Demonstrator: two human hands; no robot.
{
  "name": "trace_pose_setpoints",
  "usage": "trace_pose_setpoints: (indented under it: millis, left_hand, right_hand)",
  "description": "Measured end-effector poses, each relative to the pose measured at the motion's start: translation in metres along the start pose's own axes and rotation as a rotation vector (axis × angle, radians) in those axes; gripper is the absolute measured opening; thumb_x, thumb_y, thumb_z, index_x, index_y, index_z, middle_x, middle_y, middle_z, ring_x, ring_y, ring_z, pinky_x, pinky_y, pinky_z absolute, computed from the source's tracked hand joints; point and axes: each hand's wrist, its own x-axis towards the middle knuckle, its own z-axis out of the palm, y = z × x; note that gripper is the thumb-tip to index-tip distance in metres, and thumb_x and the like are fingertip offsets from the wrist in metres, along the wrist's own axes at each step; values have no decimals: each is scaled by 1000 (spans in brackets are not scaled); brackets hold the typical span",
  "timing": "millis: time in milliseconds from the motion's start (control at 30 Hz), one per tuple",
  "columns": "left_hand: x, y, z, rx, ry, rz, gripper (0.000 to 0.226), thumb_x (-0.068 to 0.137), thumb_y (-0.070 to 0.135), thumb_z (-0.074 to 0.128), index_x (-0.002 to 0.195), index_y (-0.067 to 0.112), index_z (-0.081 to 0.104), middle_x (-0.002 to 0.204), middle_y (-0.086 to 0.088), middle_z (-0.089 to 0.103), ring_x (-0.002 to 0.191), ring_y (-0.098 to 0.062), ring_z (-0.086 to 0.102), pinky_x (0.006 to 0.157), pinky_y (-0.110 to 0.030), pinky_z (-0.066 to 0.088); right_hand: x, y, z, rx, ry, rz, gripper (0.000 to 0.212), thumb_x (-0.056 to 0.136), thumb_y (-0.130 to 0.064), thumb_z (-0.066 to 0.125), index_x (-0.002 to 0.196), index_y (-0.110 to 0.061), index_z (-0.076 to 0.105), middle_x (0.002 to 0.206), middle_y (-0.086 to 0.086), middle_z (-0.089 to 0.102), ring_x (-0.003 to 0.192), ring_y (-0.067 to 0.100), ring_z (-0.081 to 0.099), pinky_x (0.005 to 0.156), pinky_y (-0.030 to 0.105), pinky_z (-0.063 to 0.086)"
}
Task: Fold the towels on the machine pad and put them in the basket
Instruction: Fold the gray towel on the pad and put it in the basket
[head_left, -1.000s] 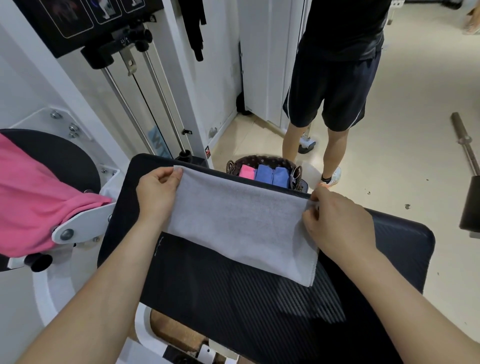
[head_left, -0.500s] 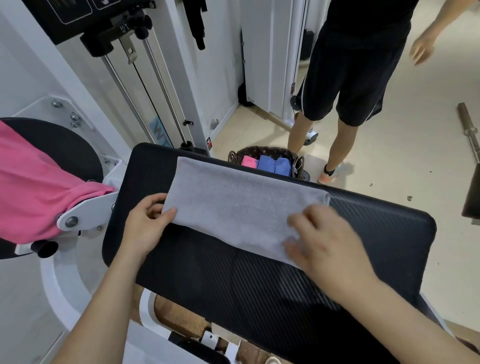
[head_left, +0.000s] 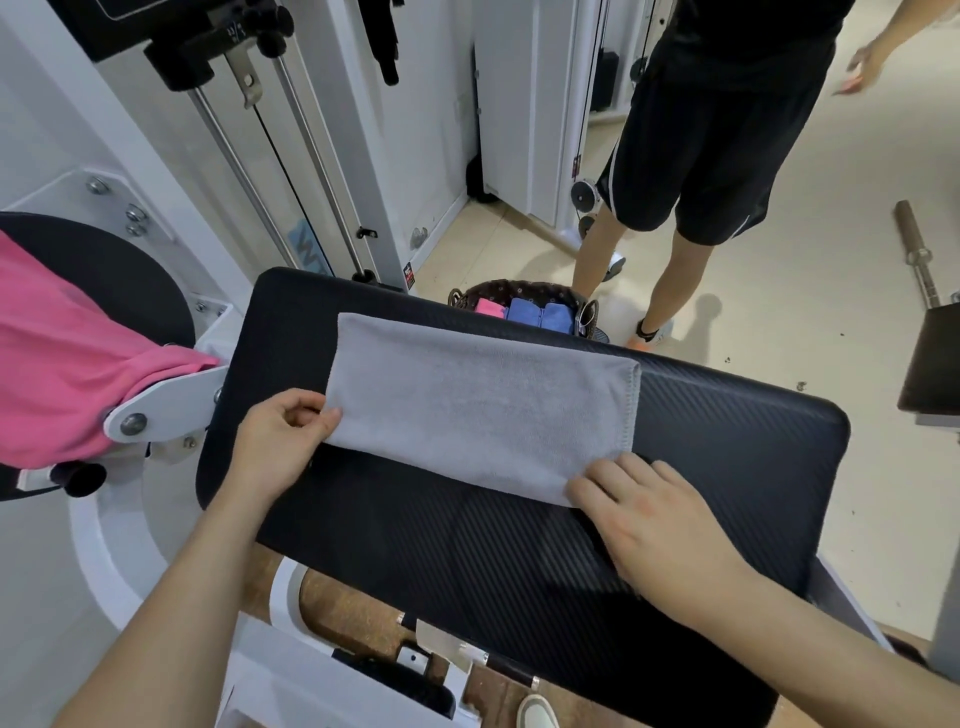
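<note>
bystander (head_left: 696, 156) in black shorts, barbell (head_left: 918, 254) on floor (head_left: 831, 322), steel guide rods (head_left: 318, 156)

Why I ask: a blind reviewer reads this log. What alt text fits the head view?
Two bare hands fold a grey towel on a black machine pad: the left hand pinches its near-left corner, the right hand touches its near-right corner. Behind the pad, a basket holds a pink towel and blue towels.

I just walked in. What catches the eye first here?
A grey towel folded into a strip lies on the black machine pad, the left hand pinching its near left corner, the right hand flat on its near right corner. A bright pink cloth drapes the machine at far left; beyond the pad a basket holds folded pink and blue towels.
</note>
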Motion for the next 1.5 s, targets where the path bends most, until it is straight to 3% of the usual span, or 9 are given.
trace_pose_setpoints:
  millis: [167, 333, 567, 733, 900, 1067, 1233, 1333, 1500]
  left_hand:
    - [-11, 8, 6, 207, 128, 138, 30, 86, 26, 69, 114, 27, 57, 93, 6, 62, 84, -12, 58, 75, -29, 46]
    - [6, 32, 13, 262, 272, 334, 40, 92, 18, 60, 132, 22, 54, 132, 0, 54, 119, -22, 50, 99, -36, 42]
    - [39, 71, 26, 734, 50, 697, 40, 92, 29, 59, 131, 25, 57, 128, 2, 58, 122, -20, 48, 107, -44, 36]
    - [30, 71, 14, 818, -27, 579, 15, 90, 38, 58, 100, 28, 64, 93, 11, 49, 96, -15, 50, 88, -36, 39]
    - [-10, 40, -4, 515, -261, 118, 9, 82, 38, 68, 82, 31, 64, 82, 10, 64, 75, -9, 60, 64, -30, 51]
    - [-74, -12, 15, 274, -161, -116, 15, 78, 41, 75, 77, 30, 65, 75, 7, 67, 71, -11, 65, 68, -37, 57]
    - [-115, -44, 34, 65, 7, -243, 20, 76, 48, 76, 78, 32, 64, 70, 13, 68, 67, -9, 66, 68, -40, 58]
    - [-126, -48, 42, 27, 95, -249, 26, 82, 43, 73, 101, 31, 60, 87, 16, 65, 80, -5, 63, 70, -27, 56]
    - [-144, -46, 59, 294, 207, 218, 39, 88, 45, 62, 123, 31, 57, 128, 10, 50, 117, -11, 47, 99, -28, 42]
  right_hand:
    - [22, 11, -26, 455, -1, 341, 21, 86, -40, 55, 106, -33, 58, 82, -14, 58, 76, 6, 56, 65, 28, 44]
    - [53, 41, -43, 308, 114, 592, 49, 93, -36, 55, 138, -19, 44, 114, 6, 49, 100, 25, 53, 69, 33, 40]
    - [73, 48, -48, 303, 23, 565, 9, 85, -21, 63, 93, -18, 62, 93, 1, 53, 86, 20, 48, 62, 30, 33]
    - [97, 57, -61, 541, -116, 548, 7, 78, -13, 58, 75, -14, 53, 74, 2, 58, 69, 18, 53, 55, 31, 38]
    - [148, 63, -74, 591, -69, 515, 14, 79, -10, 57, 79, -24, 52, 83, -1, 61, 83, 24, 60, 67, 35, 50]
    - [207, 19, -64, 301, 21, 257, 21, 86, -6, 49, 106, -11, 54, 94, 10, 62, 87, 31, 57, 64, 35, 42]
    - [225, -32, -47, 122, 32, 120, 26, 78, 9, 46, 96, -9, 47, 73, 8, 46, 80, 31, 46, 58, 35, 30]
    - [217, -46, -40, 68, 134, 34, 36, 80, 4, 48, 113, -10, 55, 99, 8, 60, 100, 30, 44, 66, 37, 34]
    - [164, -51, -50, 1193, -131, 385, 36, 89, -17, 60, 123, -27, 55, 112, 0, 66, 88, 13, 63, 71, 24, 48]
